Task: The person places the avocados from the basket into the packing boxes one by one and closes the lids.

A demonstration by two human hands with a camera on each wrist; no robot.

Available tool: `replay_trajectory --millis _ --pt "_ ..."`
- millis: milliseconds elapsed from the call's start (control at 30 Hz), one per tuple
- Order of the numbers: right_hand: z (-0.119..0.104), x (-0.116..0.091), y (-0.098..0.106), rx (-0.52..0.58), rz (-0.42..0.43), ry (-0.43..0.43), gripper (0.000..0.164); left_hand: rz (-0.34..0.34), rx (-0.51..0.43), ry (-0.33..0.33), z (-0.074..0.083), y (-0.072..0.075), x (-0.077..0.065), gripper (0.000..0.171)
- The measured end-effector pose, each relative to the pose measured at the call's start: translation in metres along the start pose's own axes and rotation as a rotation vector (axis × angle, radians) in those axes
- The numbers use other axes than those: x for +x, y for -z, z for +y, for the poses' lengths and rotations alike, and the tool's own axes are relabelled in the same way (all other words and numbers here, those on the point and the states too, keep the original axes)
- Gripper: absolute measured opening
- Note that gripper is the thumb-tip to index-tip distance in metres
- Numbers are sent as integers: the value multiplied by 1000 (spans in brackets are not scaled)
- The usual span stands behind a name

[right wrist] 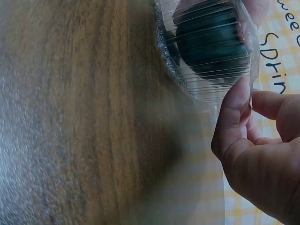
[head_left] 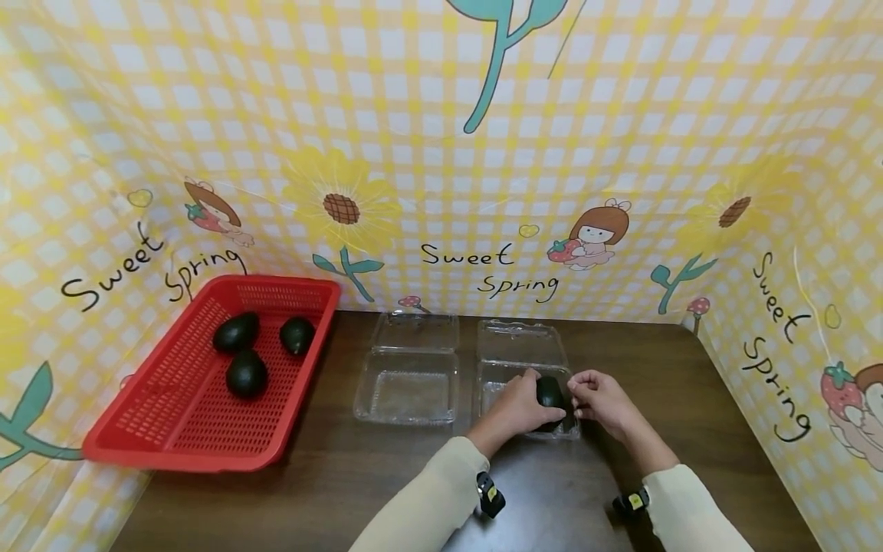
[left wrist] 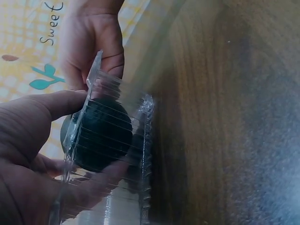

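Observation:
My left hand (head_left: 516,406) reaches into the right-hand clear plastic clamshell box (head_left: 488,392) and grips a dark green avocado (head_left: 549,391), thumb on the near side and fingers beyond it. Through the ribbed wall in the left wrist view, the avocado (left wrist: 105,140) shows at the box's right end. My right hand (head_left: 607,400) is at that end, its thumb and fingertips pinching the box's rim, as the right wrist view shows with the hand (right wrist: 262,140) just outside the wall. The lid (head_left: 520,343) of this box lies folded back toward the wall.
A second clear clamshell box (head_left: 366,395) stands to the left with its lid raised back. Farther left, a red perforated basket (head_left: 200,460) holds three avocados (head_left: 246,374). A yellow checked cloth (head_left: 441,192) closes in the back and sides of the brown wooden table (head_left: 386,491).

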State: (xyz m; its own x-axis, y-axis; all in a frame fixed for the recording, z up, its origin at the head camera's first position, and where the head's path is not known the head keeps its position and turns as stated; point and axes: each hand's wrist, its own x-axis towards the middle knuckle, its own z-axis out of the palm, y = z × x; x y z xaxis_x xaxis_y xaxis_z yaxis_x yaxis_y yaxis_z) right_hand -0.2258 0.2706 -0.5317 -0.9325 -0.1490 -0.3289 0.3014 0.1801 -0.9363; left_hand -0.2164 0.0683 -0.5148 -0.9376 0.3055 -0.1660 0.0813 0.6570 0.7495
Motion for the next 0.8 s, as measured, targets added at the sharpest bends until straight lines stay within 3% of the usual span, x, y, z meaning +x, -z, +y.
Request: replay_trajectory --millis 400,800 --pt "2 -1 -2 -7 7 -7 15 4 -8 -5 -2 -4 2 73" --pt "2 1 0 -20 13 5 16 -3 -17 -36 0 3 -2 75"
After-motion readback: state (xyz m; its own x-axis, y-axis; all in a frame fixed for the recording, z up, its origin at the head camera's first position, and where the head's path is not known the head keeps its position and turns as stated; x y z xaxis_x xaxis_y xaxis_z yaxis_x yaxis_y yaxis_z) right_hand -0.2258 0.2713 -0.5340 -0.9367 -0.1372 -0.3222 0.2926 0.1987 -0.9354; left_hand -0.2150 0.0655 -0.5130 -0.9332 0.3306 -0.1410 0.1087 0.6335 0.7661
